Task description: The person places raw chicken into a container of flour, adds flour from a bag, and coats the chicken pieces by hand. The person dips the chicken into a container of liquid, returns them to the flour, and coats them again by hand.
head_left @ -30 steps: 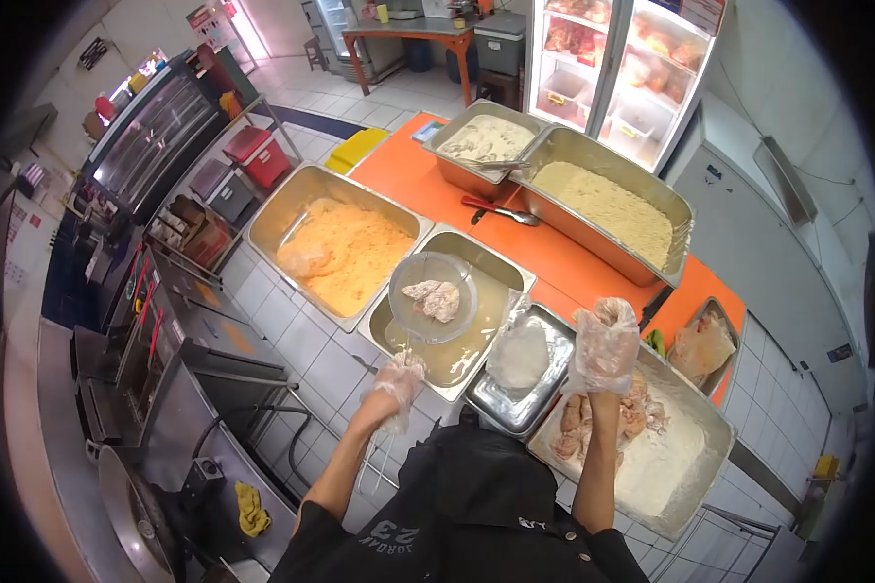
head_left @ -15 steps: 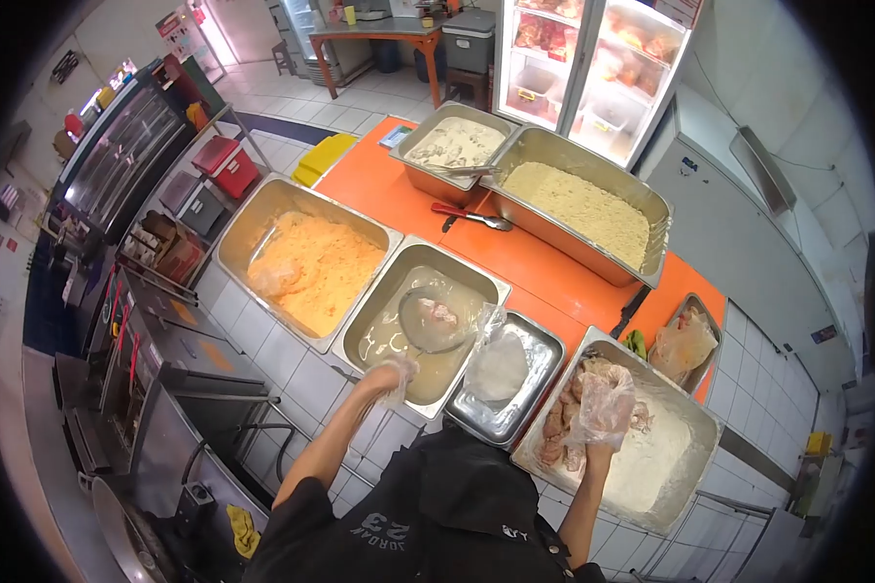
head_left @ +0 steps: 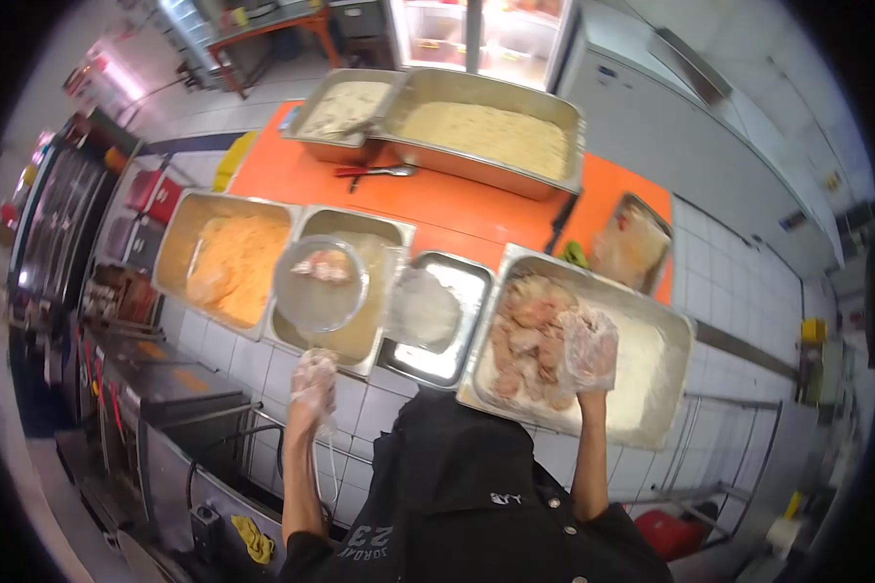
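My left hand [head_left: 316,381], in a clear plastic glove, is closed at the handle side of a round strainer [head_left: 297,303]. Raw meat [head_left: 323,265] lies in the strainer, which hangs over a steel tray of cloudy liquid [head_left: 379,243]. My right hand [head_left: 590,348], also gloved, is over a large steel tray [head_left: 688,350] of white flour [head_left: 642,384], at the right edge of several raw chicken pieces [head_left: 530,340]. Loose plastic and blur hide how its fingers are bent. Between these trays stands a shallow steel tray [head_left: 472,291] with a pale, rounded item [head_left: 425,309].
A tray of orange crumbs [head_left: 238,257] stands at the left. On the orange table [head_left: 457,216] are a deep pan of yellowish coating [head_left: 491,136], a smaller pan of pale coating [head_left: 345,107], red-handled tongs [head_left: 374,170] and a small tray holding a bag [head_left: 632,243].
My left hand has drawn back toward my body, and the strainer with the meat has come up out of the liquid. My right hand stays at the flour tray. The camera view has turned.
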`<action>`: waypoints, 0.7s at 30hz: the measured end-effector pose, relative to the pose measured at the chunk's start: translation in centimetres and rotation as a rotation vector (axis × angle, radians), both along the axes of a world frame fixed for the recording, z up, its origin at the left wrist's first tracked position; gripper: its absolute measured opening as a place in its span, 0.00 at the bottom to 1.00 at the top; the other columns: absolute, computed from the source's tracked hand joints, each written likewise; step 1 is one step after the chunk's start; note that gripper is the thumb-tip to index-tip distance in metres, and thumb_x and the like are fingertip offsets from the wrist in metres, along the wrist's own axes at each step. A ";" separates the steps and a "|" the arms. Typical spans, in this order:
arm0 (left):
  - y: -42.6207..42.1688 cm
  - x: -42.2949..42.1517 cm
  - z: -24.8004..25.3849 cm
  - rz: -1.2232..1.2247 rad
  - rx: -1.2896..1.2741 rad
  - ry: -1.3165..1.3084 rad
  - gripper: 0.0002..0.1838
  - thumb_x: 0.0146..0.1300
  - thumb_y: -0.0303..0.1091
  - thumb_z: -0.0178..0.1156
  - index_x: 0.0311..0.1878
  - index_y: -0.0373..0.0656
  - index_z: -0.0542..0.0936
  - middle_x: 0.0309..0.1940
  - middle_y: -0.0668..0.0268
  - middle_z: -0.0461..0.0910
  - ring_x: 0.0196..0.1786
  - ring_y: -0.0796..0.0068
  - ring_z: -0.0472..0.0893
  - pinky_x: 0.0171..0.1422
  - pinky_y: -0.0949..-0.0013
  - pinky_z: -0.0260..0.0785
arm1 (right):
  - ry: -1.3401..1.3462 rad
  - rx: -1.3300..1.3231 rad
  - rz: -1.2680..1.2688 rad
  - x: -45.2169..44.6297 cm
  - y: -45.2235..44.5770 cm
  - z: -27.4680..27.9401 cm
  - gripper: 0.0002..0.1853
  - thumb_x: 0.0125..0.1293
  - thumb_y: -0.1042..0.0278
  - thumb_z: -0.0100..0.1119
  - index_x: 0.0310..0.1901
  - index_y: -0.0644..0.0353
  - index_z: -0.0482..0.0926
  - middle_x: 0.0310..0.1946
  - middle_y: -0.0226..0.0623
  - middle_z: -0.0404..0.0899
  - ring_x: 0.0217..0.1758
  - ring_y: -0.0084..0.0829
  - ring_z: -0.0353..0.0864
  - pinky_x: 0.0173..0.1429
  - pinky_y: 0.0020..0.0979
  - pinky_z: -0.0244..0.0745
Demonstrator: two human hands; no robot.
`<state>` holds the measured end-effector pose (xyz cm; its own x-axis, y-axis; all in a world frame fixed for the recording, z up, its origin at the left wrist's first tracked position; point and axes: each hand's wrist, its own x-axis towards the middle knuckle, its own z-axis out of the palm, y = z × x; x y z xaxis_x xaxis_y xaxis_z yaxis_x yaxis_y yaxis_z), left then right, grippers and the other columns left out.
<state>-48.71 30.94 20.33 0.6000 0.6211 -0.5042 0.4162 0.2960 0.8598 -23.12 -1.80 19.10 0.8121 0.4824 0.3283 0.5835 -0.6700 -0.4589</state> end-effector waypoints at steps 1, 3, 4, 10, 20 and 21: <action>-1.0 0.4 1.6 0.018 -0.009 0.031 0.11 0.68 0.43 0.52 0.46 0.47 0.72 0.20 0.78 0.64 0.18 0.88 0.61 0.17 0.79 0.54 | 0.000 -0.009 -0.033 -0.2 -1.9 -1.4 0.18 0.58 0.71 0.60 0.51 0.62 0.77 0.48 0.45 0.75 0.54 0.46 0.72 0.61 0.40 0.65; -3.1 1.0 1.8 0.031 -0.007 0.065 0.11 0.68 0.43 0.52 0.46 0.47 0.72 0.21 0.78 0.64 0.19 0.89 0.61 0.18 0.80 0.54 | 0.055 0.213 -0.155 -0.6 -5.4 -4.9 0.21 0.57 0.71 0.60 0.54 0.62 0.76 0.53 0.47 0.75 0.59 0.49 0.69 0.65 0.43 0.61; -4.3 1.0 1.1 -0.004 0.119 -0.021 0.11 0.69 0.43 0.51 0.46 0.47 0.72 0.22 0.78 0.64 0.20 0.90 0.60 0.19 0.80 0.53 | -0.010 0.173 -0.179 -1.2 -7.3 -6.0 0.20 0.58 0.71 0.59 0.54 0.62 0.76 0.52 0.46 0.76 0.57 0.47 0.72 0.63 0.42 0.65; -13.9 3.8 0.4 -0.257 0.539 -0.184 0.13 0.68 0.42 0.51 0.47 0.43 0.71 0.25 0.69 0.73 0.23 0.73 0.71 0.27 0.66 0.66 | -0.072 -0.011 -0.276 -1.8 -14.1 -8.0 0.20 0.60 0.71 0.60 0.54 0.62 0.75 0.47 0.44 0.80 0.52 0.41 0.78 0.59 0.37 0.70; -18.3 5.2 -2.6 -0.354 0.637 0.222 0.12 0.67 0.37 0.49 0.48 0.40 0.71 0.26 0.55 0.77 0.30 0.59 0.78 0.37 0.59 0.70 | 0.087 0.197 -0.079 -1.9 -11.2 -4.8 0.18 0.62 0.65 0.55 0.52 0.62 0.74 0.46 0.47 0.78 0.52 0.45 0.76 0.58 0.40 0.69; -17.5 4.9 -1.5 -0.255 0.568 0.043 0.12 0.67 0.37 0.48 0.47 0.40 0.71 0.25 0.58 0.76 0.28 0.64 0.77 0.35 0.61 0.70 | 0.136 0.221 -0.022 -2.1 -9.5 -3.9 0.18 0.63 0.64 0.55 0.52 0.62 0.74 0.45 0.48 0.78 0.52 0.46 0.75 0.58 0.40 0.69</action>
<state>-43.84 13.46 18.81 0.7510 0.6395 -0.1646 0.4516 -0.3154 0.8346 -25.24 -11.34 15.20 0.8656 0.3927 0.3106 0.4926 -0.5569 -0.6688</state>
